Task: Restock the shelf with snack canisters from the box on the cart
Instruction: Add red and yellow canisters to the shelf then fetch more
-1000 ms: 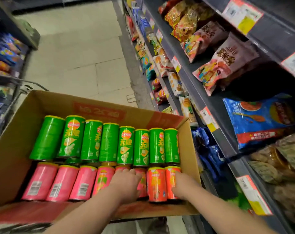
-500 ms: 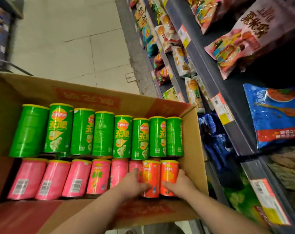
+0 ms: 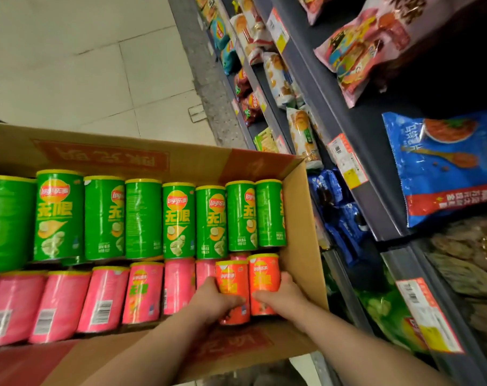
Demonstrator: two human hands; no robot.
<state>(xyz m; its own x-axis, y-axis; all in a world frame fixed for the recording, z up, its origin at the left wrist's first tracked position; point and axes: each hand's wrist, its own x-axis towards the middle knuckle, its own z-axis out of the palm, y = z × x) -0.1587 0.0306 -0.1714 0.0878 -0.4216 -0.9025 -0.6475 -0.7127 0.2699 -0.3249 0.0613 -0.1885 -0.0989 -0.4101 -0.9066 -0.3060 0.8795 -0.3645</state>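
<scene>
And there it is: a second ago your hands were only landing on the near row, and now each has a can. Your left hand (image 3: pixel 217 299) has its fingers (image 3: pixel 231 301) curled round the left orange canister (image 3: pixel 232 280). Your right hand (image 3: pixel 281 295) wraps the right orange canister (image 3: pixel 264 277) beside it. Both cans sit in the near right corner of the box (image 3: pixel 301 218). They seem to ride a little above the pink canisters (image 3: pixel 103 296) in that row; the green canisters (image 3: pixel 178 221) along the box's far side lie untouched. Grasp looks made. The lift to the shelf (image 3: pixel 314 87), right of the box, is what remains.
</scene>
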